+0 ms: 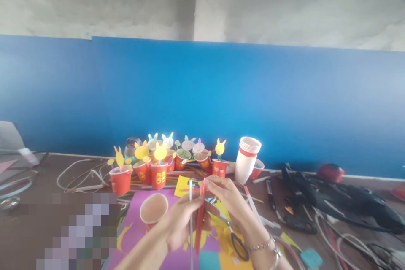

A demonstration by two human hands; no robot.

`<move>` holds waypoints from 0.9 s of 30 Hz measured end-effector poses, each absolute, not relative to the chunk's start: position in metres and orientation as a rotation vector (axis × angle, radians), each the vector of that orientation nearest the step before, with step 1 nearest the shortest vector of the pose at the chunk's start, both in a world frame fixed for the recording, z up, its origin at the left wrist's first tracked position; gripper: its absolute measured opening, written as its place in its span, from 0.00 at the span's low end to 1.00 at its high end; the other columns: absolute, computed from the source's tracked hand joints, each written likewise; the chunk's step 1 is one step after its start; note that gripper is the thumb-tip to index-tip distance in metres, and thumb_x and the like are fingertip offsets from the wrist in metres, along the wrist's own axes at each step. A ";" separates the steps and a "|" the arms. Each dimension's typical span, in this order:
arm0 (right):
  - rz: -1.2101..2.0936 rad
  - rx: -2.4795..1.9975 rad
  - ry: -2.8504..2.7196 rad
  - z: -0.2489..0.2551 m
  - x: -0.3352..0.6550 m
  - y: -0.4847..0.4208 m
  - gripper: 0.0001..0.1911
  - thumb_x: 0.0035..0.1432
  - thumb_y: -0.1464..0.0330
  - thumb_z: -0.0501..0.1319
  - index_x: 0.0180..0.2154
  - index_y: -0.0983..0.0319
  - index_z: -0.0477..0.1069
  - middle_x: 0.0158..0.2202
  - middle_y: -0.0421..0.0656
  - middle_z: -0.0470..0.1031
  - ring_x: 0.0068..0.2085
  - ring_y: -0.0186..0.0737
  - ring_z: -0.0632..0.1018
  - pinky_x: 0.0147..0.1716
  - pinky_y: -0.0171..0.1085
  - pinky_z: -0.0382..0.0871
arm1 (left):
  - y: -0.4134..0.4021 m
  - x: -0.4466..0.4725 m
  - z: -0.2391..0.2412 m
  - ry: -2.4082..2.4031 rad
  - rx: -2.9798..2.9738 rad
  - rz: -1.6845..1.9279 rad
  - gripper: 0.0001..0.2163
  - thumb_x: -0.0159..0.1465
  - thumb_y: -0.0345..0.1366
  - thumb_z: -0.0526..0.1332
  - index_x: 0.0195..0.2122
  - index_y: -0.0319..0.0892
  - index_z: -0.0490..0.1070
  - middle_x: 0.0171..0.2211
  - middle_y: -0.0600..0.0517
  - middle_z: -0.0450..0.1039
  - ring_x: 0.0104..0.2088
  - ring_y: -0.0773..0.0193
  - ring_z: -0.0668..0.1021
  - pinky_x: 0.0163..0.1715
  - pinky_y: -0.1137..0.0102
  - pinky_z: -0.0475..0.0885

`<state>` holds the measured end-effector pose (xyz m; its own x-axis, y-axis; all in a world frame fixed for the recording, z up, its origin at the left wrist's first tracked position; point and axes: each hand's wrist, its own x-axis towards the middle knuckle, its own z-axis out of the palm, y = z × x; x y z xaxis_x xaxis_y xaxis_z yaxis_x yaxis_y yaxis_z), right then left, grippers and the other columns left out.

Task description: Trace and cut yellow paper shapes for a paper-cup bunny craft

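Note:
My left hand [182,215] is closed around the lower part of a red straw [199,232] and a pale straw [191,240], both roughly upright. At the red straw's upper end, the fingers of my right hand [223,194] are pinched together. Under my hands lie purple paper [134,211] and yellow paper scraps [226,240]. Scissors [238,247] with dark handles rest beside my right wrist, partly hidden by it. To the left of my left hand stands a paper cup [154,208] with its open mouth facing me.
Behind my hands stand several red paper cups [159,176] bearing paper animal figures [160,152]. A stack of white cups [247,160] is at the back right. A black bag [344,198] and cables [348,240] lie right; a blue partition [202,93] closes the back.

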<state>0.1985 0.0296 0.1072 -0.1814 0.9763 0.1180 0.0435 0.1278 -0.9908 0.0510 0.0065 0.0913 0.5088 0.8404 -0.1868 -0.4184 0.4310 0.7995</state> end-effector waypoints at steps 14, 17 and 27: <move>1.181 -1.168 -1.418 0.109 0.197 0.029 0.17 0.48 0.55 0.65 0.29 0.63 0.78 0.29 0.42 0.76 0.35 0.41 0.76 0.36 0.35 0.68 | 0.007 0.050 0.090 0.581 0.695 0.800 0.17 0.63 0.32 0.57 0.53 0.35 0.63 0.35 0.39 0.78 0.36 0.53 0.81 0.41 0.58 0.71; 1.168 -1.178 -1.413 0.110 0.197 0.028 0.16 0.49 0.55 0.65 0.30 0.62 0.79 0.30 0.42 0.77 0.35 0.42 0.76 0.36 0.36 0.68 | 0.008 0.050 0.091 0.574 0.709 0.789 0.15 0.63 0.33 0.57 0.50 0.35 0.66 0.34 0.40 0.78 0.35 0.53 0.81 0.40 0.59 0.71; 1.124 -1.199 -1.356 0.107 0.202 0.033 0.17 0.47 0.55 0.65 0.31 0.63 0.78 0.26 0.41 0.75 0.29 0.39 0.74 0.28 0.34 0.66 | 0.009 0.050 0.088 0.638 0.776 0.775 0.10 0.62 0.34 0.57 0.42 0.34 0.69 0.29 0.43 0.78 0.26 0.59 0.80 0.31 0.66 0.72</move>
